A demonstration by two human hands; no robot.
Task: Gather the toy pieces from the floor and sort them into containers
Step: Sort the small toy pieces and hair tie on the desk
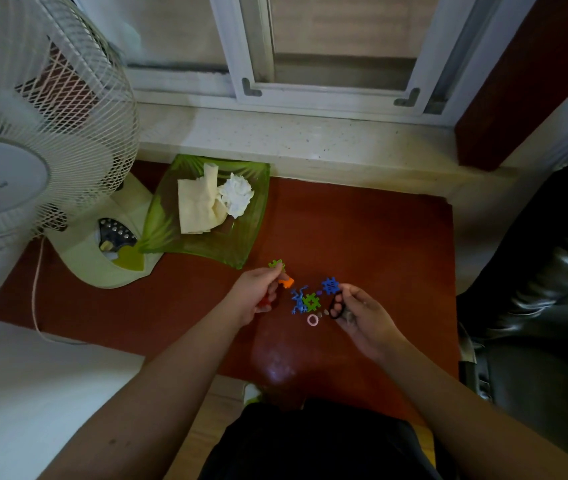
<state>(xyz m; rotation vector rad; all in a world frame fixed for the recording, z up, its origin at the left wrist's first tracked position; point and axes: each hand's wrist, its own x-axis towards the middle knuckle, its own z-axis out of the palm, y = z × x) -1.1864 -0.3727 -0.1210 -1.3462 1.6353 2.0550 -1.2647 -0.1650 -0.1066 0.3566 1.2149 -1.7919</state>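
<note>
Nearest on the red tabletop (362,237) lies a pink ring (312,319). Just beyond, the right hand (358,315) pinches a blue snowflake piece (330,285), its grip also curled round a black ring (337,309). Between the hands lie a blue lizard figure (298,299) and a green snowflake piece (311,302), touching. The left hand (258,289) grasps a green piece (276,264) and an orange piece (286,282). Farther back sits a green dish (241,244) holding crumpled tissues (213,199), beside a fan (43,133).

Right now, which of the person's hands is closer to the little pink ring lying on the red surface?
Right. The right hand is just beside the pink ring, on its right; the left hand, holding toy pieces, is farther off, up and to its left.
</note>
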